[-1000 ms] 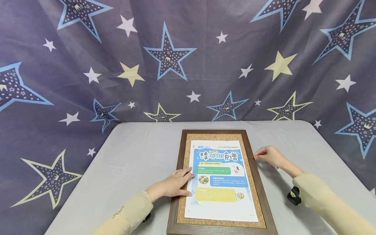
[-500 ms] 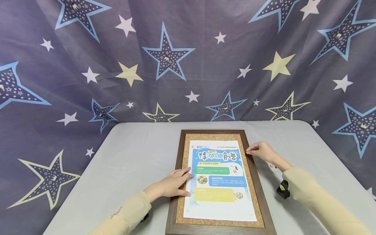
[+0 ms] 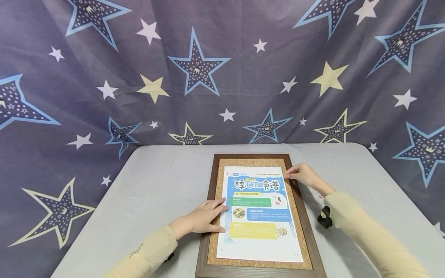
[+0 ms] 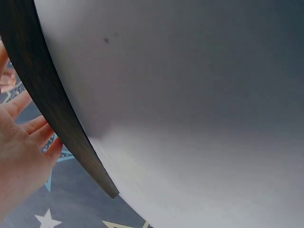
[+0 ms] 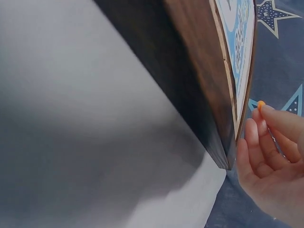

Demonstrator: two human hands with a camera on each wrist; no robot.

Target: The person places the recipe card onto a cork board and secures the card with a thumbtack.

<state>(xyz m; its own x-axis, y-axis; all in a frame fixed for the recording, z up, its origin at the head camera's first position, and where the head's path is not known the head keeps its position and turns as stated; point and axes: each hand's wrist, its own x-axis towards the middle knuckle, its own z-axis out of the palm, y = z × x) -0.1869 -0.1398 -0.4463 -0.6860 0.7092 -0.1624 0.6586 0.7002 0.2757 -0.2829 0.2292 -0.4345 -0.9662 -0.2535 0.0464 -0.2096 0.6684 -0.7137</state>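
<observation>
A white poster [image 3: 259, 249] with blue, green and yellow print lies on a cork board [image 3: 213, 253] in a dark brown wooden frame [image 3: 307, 216]. My left hand [image 3: 201, 218] rests over the frame's left side, fingers spread, fingertips on the poster's left edge. In the left wrist view that hand [image 4: 23, 152] is partly behind the frame's side. Near the poster's upper right corner, my right hand [image 3: 306, 177] pinches an orange push pin [image 5: 261, 104] between thumb and forefinger. Only its small orange head shows; its point is hidden.
A grey cloth-covered table [image 3: 167, 173] carries the frame. Behind it hangs a purple star-patterned curtain [image 3: 243, 85]. A small reddish thing [image 3: 321, 196], too small to make out, lies beside the right sleeve. A black wrist device [image 3: 325, 217] hangs under that forearm.
My right hand has moved left from outside the frame's right edge, over the frame, to the poster's upper right corner. The left hand and poster stay in place.
</observation>
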